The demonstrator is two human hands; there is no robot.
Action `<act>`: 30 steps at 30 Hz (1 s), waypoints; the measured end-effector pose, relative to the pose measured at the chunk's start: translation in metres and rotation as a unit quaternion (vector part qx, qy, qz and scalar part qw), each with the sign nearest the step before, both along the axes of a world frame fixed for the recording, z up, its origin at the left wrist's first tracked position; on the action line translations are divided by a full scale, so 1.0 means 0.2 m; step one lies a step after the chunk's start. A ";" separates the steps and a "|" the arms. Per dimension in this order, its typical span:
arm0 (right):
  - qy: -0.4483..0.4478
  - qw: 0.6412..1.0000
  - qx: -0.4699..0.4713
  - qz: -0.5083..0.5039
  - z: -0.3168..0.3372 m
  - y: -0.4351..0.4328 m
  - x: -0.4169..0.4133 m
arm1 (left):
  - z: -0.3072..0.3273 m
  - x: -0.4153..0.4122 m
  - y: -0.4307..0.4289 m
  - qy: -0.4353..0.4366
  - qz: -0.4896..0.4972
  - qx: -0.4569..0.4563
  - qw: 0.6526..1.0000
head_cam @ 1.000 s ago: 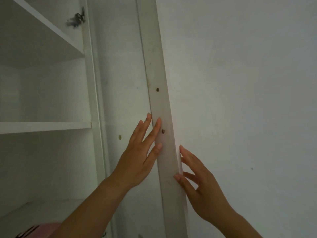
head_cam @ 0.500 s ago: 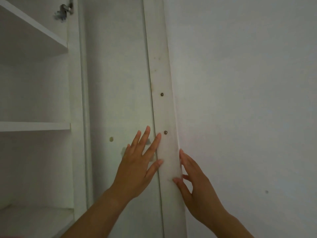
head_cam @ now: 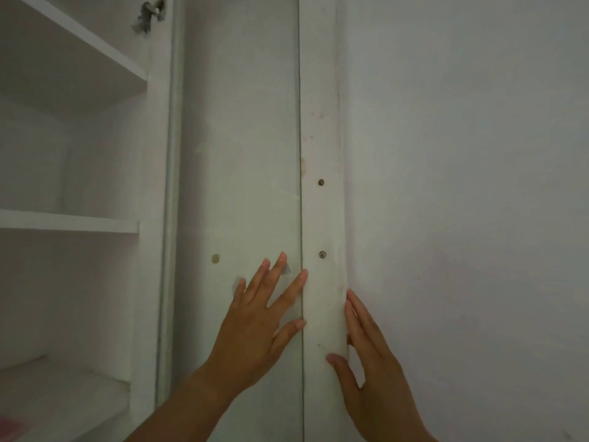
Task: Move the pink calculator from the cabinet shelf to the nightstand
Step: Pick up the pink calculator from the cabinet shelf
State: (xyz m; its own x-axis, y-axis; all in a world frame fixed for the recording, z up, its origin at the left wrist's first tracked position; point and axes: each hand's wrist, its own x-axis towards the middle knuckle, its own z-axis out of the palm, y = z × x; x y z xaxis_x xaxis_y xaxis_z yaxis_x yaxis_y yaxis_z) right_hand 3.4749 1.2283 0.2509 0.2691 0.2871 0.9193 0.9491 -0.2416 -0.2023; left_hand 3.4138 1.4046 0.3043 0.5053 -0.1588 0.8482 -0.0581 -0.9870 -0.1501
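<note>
pink calculator (head_cam: pixel 10 426) on lowest cabinet shelf (head_cam: pixel 57 397); left hand (head_cam: pixel 255 333) and right hand (head_cam: pixel 373 371) spread flat against door (head_cam: pixel 242 138).

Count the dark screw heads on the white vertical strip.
2. The upper screw head sits about mid-height on the strip; the lower screw head is directly below, just above the left hand. Others may lie out of frame.

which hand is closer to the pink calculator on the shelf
Left. The left hand lies flat on the panel, up and right of the calculator; the right hand is farther right, at the door edge.
</note>
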 end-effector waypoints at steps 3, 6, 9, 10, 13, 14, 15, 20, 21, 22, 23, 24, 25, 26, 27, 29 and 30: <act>-0.003 1.000 0.012 0.022 -0.01 0.00 0.01 | 0.00 0.01 0.00 -0.001 -0.007 -0.007 1.000; 0.007 0.999 0.011 0.035 -0.01 0.00 0.02 | 0.00 0.01 0.01 0.003 -0.009 -0.008 1.000; 0.006 0.999 0.007 0.036 0.00 -0.01 0.02 | 0.00 0.00 0.00 0.007 -0.013 -0.013 1.000; 0.007 0.999 0.005 0.036 0.00 -0.02 0.02 | 0.00 0.00 0.00 0.008 -0.014 -0.015 1.000; 0.024 0.999 -0.001 0.033 0.00 -0.03 0.01 | 0.00 0.00 0.00 0.010 -0.019 -0.021 1.000; 0.032 0.999 -0.003 0.032 0.01 -0.03 0.00 | 0.00 -0.01 0.00 0.013 -0.021 -0.024 0.999; 0.037 0.999 -0.001 0.030 0.01 -0.04 -0.01 | 0.01 -0.02 0.00 0.020 -0.021 -0.026 0.999; -0.018 0.996 0.084 -0.007 0.08 -0.04 -0.11 | 0.06 -0.16 0.00 0.081 -0.025 -0.010 0.996; -0.022 0.995 0.099 -0.007 0.10 -0.03 -0.14 | 0.07 -0.20 0.01 0.092 -0.023 -0.007 0.995; -0.021 0.994 0.111 -0.001 0.11 -0.01 -0.18 | 0.09 -0.24 0.02 0.101 -0.013 -0.003 0.995; -0.017 0.993 0.120 0.010 0.13 0.01 -0.21 | 0.10 -0.28 0.04 0.110 0.003 0.002 0.994; -0.008 0.991 0.127 0.027 0.15 0.03 -0.25 | 0.10 -0.32 0.06 0.118 0.022 0.007 0.993; 0.003 0.990 0.130 0.046 0.16 0.06 -0.28 | 0.11 -0.36 0.09 0.125 0.038 0.008 0.991; 0.013 0.990 0.128 0.064 0.17 0.10 -0.32 | 0.11 -0.41 0.12 0.132 0.050 0.007 0.990; 0.019 0.989 0.122 0.079 0.18 0.13 -0.35 | 0.12 -0.46 0.15 0.139 0.058 0.005 0.989; 0.028 0.989 0.102 0.101 0.19 0.22 -0.42 | 0.13 -0.58 0.22 0.147 0.069 0.003 0.987; 0.034 0.989 0.092 0.112 0.18 0.27 -0.46 | 0.14 -0.65 0.26 0.147 0.071 0.002 0.987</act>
State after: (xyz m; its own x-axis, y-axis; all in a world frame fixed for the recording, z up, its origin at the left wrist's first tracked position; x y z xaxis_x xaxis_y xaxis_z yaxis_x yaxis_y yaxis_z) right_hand 3.3838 1.2815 0.2879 0.2810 0.1760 0.9434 0.9572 0.0202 -0.2888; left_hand 3.2846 1.4571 0.3317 0.7472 -0.0718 0.6607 0.0390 -0.9877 -0.1515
